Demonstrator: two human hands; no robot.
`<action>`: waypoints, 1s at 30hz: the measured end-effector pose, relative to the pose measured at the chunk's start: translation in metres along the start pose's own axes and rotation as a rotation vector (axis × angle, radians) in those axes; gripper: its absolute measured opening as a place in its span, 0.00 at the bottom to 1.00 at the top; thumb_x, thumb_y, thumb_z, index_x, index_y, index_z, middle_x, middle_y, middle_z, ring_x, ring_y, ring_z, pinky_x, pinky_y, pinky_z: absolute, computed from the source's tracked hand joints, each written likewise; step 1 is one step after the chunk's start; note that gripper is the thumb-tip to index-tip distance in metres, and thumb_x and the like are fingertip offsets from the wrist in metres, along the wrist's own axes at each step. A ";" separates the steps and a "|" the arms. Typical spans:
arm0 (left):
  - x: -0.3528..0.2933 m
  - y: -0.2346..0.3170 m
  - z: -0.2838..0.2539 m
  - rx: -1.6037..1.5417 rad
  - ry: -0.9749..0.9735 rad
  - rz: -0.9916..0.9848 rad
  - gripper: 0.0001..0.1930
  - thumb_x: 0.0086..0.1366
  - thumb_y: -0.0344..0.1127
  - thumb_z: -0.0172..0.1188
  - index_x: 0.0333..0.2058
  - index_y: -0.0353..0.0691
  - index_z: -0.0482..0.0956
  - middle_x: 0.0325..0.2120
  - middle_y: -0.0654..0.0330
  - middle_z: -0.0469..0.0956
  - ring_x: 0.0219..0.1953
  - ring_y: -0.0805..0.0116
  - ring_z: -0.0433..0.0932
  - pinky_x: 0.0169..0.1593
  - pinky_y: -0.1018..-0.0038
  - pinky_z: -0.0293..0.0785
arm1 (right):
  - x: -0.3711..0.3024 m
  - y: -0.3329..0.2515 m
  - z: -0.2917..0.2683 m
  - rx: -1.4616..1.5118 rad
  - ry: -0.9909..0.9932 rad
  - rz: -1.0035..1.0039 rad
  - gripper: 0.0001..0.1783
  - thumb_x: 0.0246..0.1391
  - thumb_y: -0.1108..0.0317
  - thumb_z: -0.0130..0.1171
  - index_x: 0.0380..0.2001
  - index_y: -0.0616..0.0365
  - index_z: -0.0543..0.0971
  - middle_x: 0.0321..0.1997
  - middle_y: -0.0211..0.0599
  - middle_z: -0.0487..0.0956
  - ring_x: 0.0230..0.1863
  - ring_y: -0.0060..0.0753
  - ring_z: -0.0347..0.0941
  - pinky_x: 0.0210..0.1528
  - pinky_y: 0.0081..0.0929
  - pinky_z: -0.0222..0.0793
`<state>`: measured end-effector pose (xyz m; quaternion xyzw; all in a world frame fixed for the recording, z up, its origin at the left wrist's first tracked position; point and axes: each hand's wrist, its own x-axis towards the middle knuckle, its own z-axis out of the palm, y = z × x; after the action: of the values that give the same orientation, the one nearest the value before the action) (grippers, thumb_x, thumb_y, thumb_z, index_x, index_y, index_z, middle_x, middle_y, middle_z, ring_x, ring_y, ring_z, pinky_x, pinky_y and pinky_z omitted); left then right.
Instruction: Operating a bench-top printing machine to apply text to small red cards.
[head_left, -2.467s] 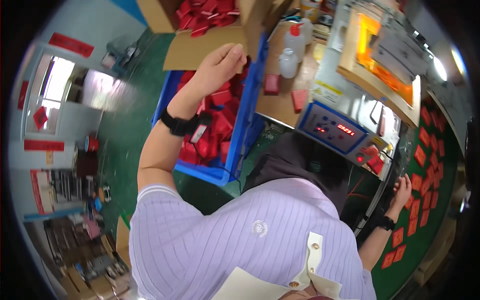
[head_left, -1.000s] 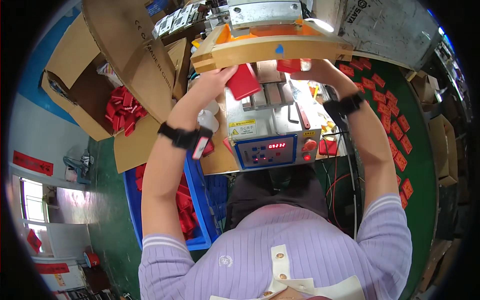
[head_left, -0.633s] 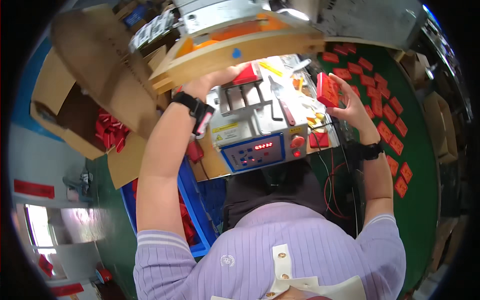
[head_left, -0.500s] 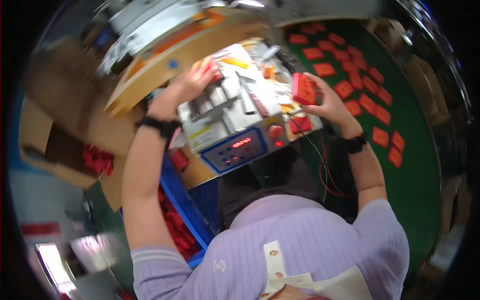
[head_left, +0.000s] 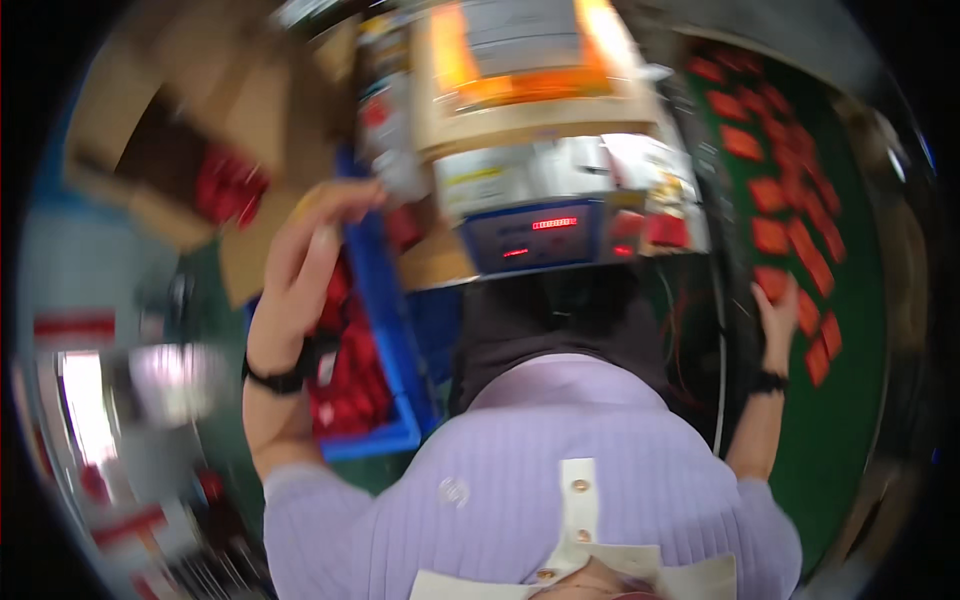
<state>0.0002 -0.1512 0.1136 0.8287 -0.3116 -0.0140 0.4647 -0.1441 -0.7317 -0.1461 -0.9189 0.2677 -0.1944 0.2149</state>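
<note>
The frame is motion-blurred; fine detail is not legible.

The green work surface (head_left: 850,330) fills the right side and carries rows of flat red pieces (head_left: 770,235) running down toward the lower right. At centre stands a bench machine (head_left: 545,170) with an orange top and a blue control panel (head_left: 535,235) showing red lit digits. Left of it sits a blue bin (head_left: 385,300) with red pieces inside, its rim just beside the machine's base. An open cardboard box (head_left: 190,170) with more red pieces lies at upper left.

The left hand (head_left: 310,250) is raised above the blue bin, fingers extended and loosely together, tips near the box flap and the machine's left edge. Whether it holds anything cannot be told. A black band circles the wrist.

The right hand (head_left: 780,320) reaches onto the green surface, fingers laid on or at one red piece (head_left: 770,283) in the row; the grip is too blurred to judge. Neighbouring pieces lie close on its right; open green lies beyond the rows.
</note>
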 end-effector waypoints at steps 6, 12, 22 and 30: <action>-0.060 -0.053 -0.054 0.008 0.392 -0.320 0.18 0.68 0.42 0.44 0.45 0.33 0.72 0.39 0.62 0.76 0.44 0.75 0.72 0.47 0.77 0.66 | 0.023 0.052 0.002 -0.405 0.179 -0.130 0.41 0.43 0.54 0.63 0.55 0.70 0.61 0.56 0.59 0.64 0.58 0.54 0.59 0.60 0.40 0.55; -0.134 -0.217 -0.068 0.516 0.274 -0.675 0.18 0.57 0.44 0.55 0.38 0.34 0.75 0.32 0.48 0.77 0.37 0.58 0.77 0.42 0.68 0.71 | 0.044 0.020 0.002 -0.458 0.161 0.005 0.40 0.44 0.53 0.62 0.56 0.63 0.61 0.56 0.57 0.65 0.58 0.54 0.59 0.59 0.41 0.57; -0.138 -0.302 -0.023 0.903 0.161 -1.164 0.29 0.53 0.51 0.56 0.48 0.36 0.68 0.46 0.40 0.70 0.48 0.46 0.71 0.50 0.60 0.69 | 0.096 -0.131 0.017 0.357 -0.162 -0.195 0.30 0.50 0.61 0.59 0.56 0.57 0.65 0.47 0.44 0.73 0.40 0.28 0.73 0.45 0.23 0.68; -0.148 -0.255 -0.055 0.641 0.344 -0.722 0.14 0.52 0.36 0.59 0.37 0.38 0.76 0.32 0.53 0.79 0.38 0.58 0.77 0.43 0.70 0.72 | 0.131 -0.291 0.023 0.554 -0.408 -0.655 0.30 0.47 0.63 0.61 0.54 0.55 0.66 0.47 0.37 0.74 0.43 0.26 0.71 0.46 0.24 0.67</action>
<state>0.0269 0.0644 -0.0933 0.9747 0.0868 0.0592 0.1971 0.0881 -0.5784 0.0118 -0.8825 -0.1459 -0.1316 0.4272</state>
